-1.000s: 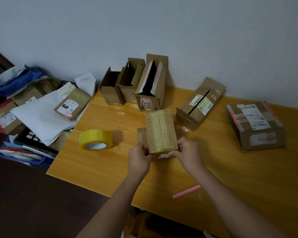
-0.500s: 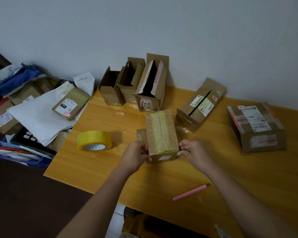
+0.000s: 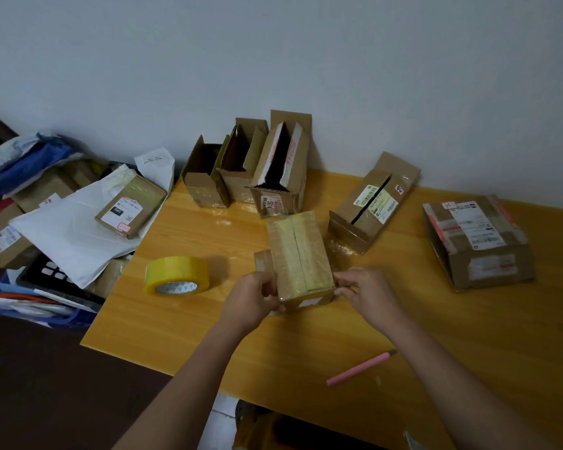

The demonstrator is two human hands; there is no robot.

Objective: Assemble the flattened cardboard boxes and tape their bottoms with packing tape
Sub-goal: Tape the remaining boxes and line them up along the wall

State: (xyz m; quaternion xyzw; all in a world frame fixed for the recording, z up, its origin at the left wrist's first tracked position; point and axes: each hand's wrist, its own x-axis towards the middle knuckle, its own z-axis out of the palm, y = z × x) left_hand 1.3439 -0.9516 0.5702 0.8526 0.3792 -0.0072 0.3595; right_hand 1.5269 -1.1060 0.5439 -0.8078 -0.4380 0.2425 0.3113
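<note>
Box [image 3: 301, 254] sat taped-side up on the table [image 3: 468, 336]; left hand [image 3: 252, 298] and right hand [image 3: 363, 289] gripped its near corners, fingers curled, tape roll [image 3: 176, 275] lying to its left.

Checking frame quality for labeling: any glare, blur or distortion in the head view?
Head view: dim, even light; soft shadow right of the tape roll; sheen on the tape over the held box and on the table; left hand and right hand slightly soft; wide-angle bending at the edges.
</note>
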